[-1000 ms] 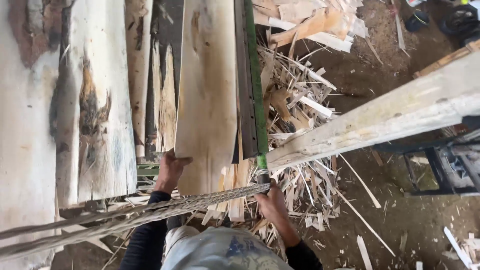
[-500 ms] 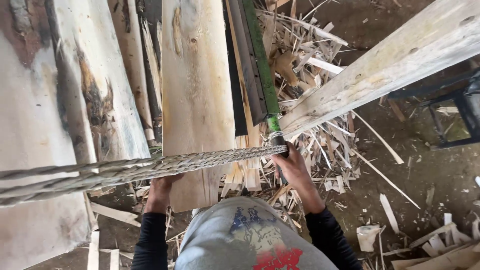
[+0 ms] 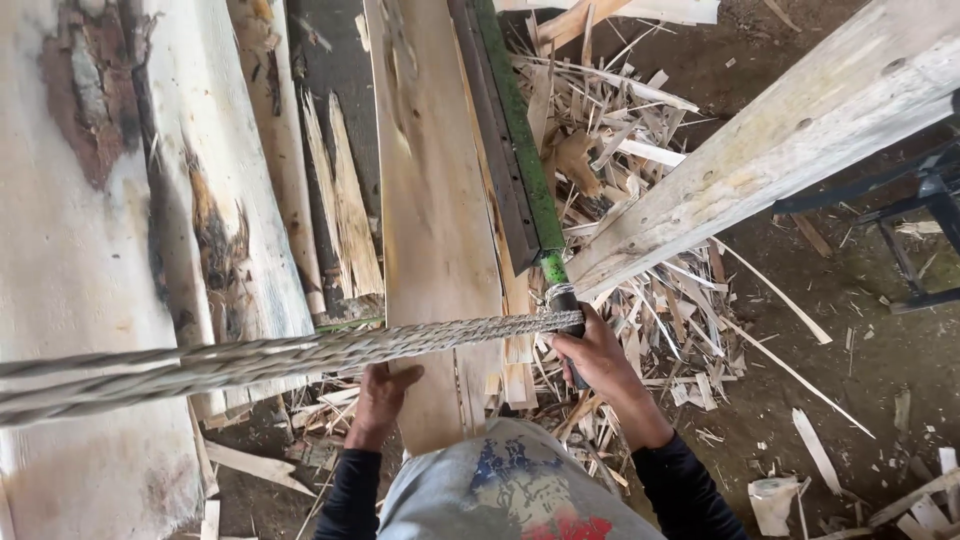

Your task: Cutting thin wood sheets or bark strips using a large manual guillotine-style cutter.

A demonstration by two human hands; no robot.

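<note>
On the far left I see 2 broad pale slabs (image 3: 90, 250) with dark bark patches, lying lengthwise on a dark floor. A twisted grey rope (image 3: 280, 358) crosses them, running from the left edge to the lever at centre. Next come narrower offcuts (image 3: 345, 220) in the gap, then the long pale plank (image 3: 435, 200) that runs away from me. My left hand (image 3: 383, 400) rests against that plank's near end, fingers curled at its left edge; I cannot tell how firmly it grips. Just right of the plank sits a dark metal bar with a green edge (image 3: 515, 150), ending in a handle where the rope meets it. My right hand (image 3: 592, 358) is closed around that handle, just under the rope's end. A heavy weathered beam (image 3: 780, 140) slants up to the right. Beneath everything lies a heap of splinters and wood scraps (image 3: 640, 180) over bare dirt (image 3: 860, 350), with a dark metal frame (image 3: 920, 230) at the right edge.
</note>
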